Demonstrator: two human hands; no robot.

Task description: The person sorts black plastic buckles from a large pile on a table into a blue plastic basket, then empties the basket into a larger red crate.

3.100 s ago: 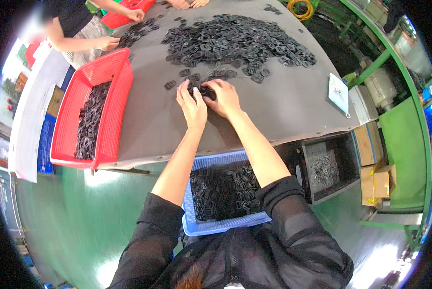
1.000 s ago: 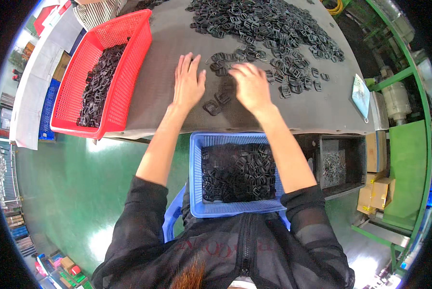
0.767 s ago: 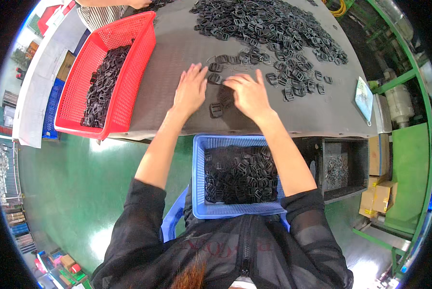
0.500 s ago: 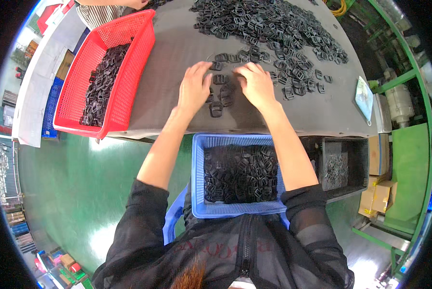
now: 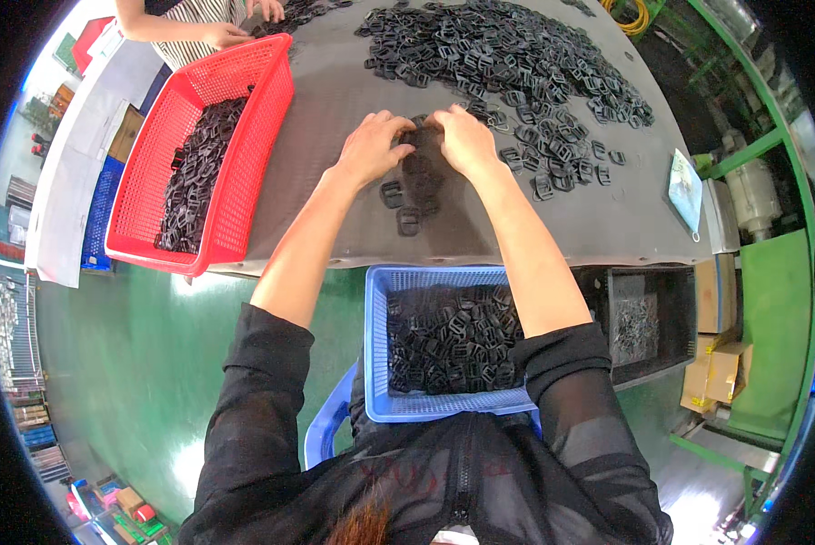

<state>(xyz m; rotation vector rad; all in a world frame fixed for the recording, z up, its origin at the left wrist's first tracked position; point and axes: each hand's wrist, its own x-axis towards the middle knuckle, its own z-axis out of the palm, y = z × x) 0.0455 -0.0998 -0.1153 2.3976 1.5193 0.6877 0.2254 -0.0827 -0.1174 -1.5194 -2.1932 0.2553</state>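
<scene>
Though dim between both hands (image 5: 371, 148) (image 5: 467, 143), slotted buckles (image 5: 421, 165), seemingly plastic

Small black slotted buckles (image 5: 409, 221) lie loose on the grey table (image 5: 321, 213), two flat toward its near edge; others, between left hand (image 5: 373, 145) and right hand (image 5: 466, 143), look bunched, though blur hides their exact pose.
</scene>
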